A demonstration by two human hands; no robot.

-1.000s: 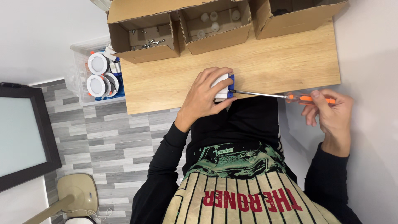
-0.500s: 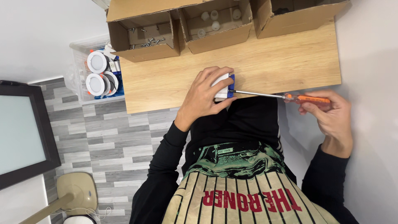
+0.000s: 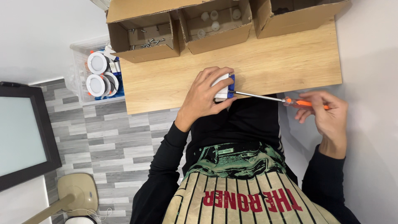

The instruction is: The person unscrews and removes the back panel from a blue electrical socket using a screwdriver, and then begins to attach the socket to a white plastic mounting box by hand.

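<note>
My left hand [image 3: 207,93] sits palm down with the fingers curled over and closed around what it grips, wrist bent and the black-sleeved forearm running back toward my body. My right hand [image 3: 325,118] is held out to the side, well apart from the left, fingers and thumb pinched closed, the sleeved forearm angling down behind it.

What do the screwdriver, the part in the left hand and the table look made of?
Screwdriver: bright, thin shaft, likely steel; glossy orange handle, probably plastic. Part under the left hand: smooth white body with a blue edge, looks like moulded plastic, mostly hidden by fingers. Table: pale wood grain, matte; solid wood or laminate, cannot tell.
</note>
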